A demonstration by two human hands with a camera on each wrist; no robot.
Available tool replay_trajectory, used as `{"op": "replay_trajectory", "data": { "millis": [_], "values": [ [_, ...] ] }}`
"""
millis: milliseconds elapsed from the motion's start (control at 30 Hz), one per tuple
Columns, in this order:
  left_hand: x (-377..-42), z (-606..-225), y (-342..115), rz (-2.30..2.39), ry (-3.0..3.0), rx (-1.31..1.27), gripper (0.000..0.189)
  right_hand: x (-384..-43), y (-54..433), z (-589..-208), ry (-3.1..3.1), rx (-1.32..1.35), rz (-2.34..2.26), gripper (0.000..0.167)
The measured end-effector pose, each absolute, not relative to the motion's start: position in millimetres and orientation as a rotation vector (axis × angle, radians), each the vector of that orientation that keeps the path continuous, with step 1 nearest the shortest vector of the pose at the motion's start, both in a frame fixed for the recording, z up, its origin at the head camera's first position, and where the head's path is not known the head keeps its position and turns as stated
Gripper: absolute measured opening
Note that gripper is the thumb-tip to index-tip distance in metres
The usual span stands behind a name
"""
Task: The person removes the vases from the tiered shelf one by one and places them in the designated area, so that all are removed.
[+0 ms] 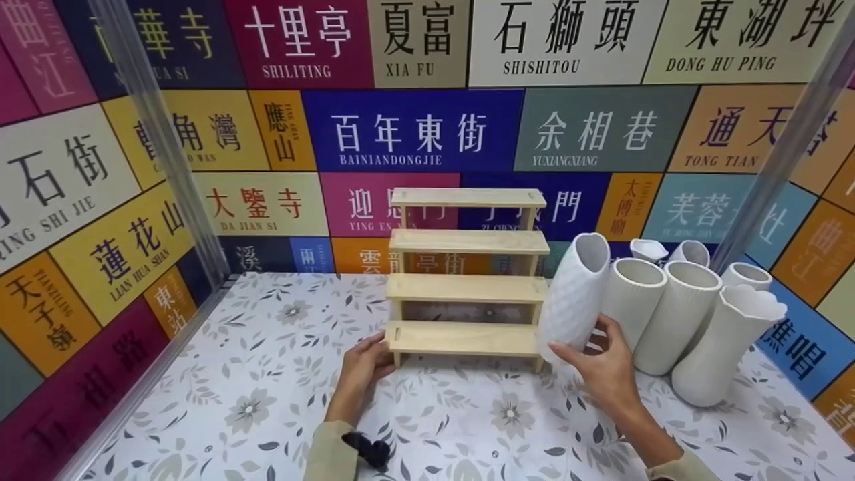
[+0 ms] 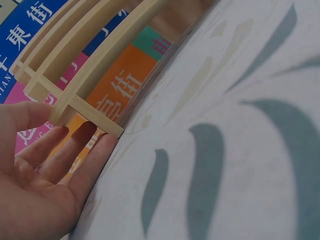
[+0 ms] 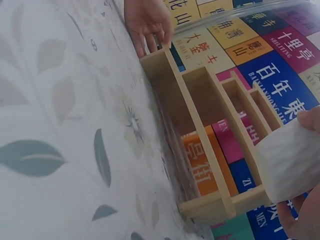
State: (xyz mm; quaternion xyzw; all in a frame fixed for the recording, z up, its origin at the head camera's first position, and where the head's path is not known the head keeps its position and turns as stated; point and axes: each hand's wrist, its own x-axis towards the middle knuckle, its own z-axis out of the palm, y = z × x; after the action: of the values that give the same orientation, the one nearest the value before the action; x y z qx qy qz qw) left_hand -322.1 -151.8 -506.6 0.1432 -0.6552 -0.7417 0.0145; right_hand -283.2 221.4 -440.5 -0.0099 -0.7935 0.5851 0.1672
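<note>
A four-tier wooden step shelf [image 1: 467, 287] stands on the table in the middle of the head view. At its lower left corner, my left hand [image 1: 364, 361] holds the end of the bottom tier; the left wrist view shows the thumb at the board's end and fingertips against the leg. My right hand [image 1: 604, 367] grips a white vase [image 1: 574, 300] with a diamond-textured surface and a wavy mouth, thumb in front. The vase leans slightly right, beside the shelf's right end, its base close to the bottom tier. In the right wrist view, the vase [image 3: 290, 160] overlaps the shelf's end.
Several white vases cluster on the right, among them a fluted-rim vase [image 1: 728, 347] and a ribbed cylindrical vase [image 1: 678, 314]. A floral cloth [image 1: 254, 361] covers the table. Clear corner posts [image 1: 177, 153] and a sign-patterned wall [image 1: 414, 133] enclose the back. A black object [image 1: 367, 451] is by the left sleeve.
</note>
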Motion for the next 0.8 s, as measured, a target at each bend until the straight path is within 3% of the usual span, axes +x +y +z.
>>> {"op": "replay_trajectory", "data": {
  "millis": [400, 800],
  "values": [
    [-320.1, -507.3, -153.0, -2.344, -1.991, 0.398, 0.053, -271.2, 249.5, -445.2, -2.374, -0.185, 1.539, 0.089],
    [-323.0, -506.6, -151.7, -2.315, -2.031, 0.475, 0.051, -263.1, 275.5, -458.6, -2.310, -0.219, 1.513, 0.086]
  ]
}}
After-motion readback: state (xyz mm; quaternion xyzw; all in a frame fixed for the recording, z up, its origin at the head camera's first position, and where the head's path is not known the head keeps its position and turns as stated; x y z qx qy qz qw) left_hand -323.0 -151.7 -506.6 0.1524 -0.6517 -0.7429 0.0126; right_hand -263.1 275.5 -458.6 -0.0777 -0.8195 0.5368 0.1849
